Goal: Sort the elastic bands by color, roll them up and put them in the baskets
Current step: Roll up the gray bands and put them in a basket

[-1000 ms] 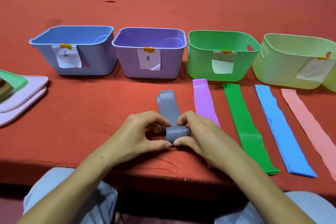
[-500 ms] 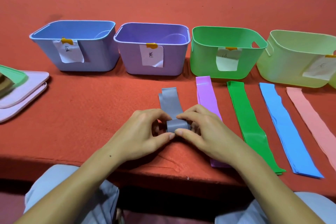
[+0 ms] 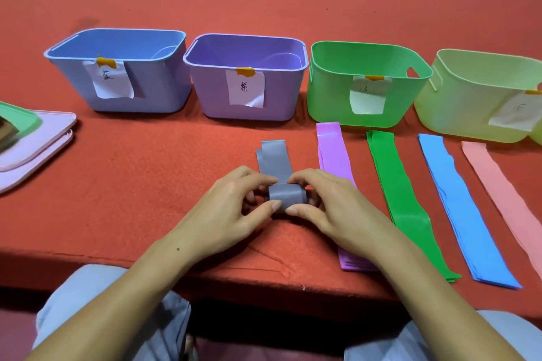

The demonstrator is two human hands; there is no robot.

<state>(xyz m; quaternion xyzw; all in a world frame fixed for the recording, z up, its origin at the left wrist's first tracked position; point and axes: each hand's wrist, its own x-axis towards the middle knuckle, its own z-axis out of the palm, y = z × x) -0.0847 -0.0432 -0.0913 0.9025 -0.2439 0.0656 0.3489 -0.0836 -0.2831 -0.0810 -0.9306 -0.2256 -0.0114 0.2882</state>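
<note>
A grey elastic band (image 3: 286, 196) lies on the red table, its near end rolled into a thick coil. My left hand (image 3: 231, 211) and my right hand (image 3: 331, 208) pinch that coil from either side, thumbs in front and fingers over the top. The flat tail of the grey band runs away from me toward the baskets. To the right lie flat bands: purple (image 3: 333, 152), green (image 3: 401, 193), blue (image 3: 460, 208) and pink (image 3: 504, 190). Behind stand a blue basket (image 3: 158, 88), a purple basket (image 3: 211, 91), a green basket (image 3: 328, 97) and a pale yellow-green basket (image 3: 451, 114).
Each basket carries a paper label taped to its front. Pink lids (image 3: 38, 141) are stacked at the left edge, with a green lid (image 3: 20, 119) on top. The table's front edge runs just below my wrists, above my knees.
The grey roll has moved a little farther up the band and grown thicker, leaving a shorter flat tail. Both hands stayed on it.
</note>
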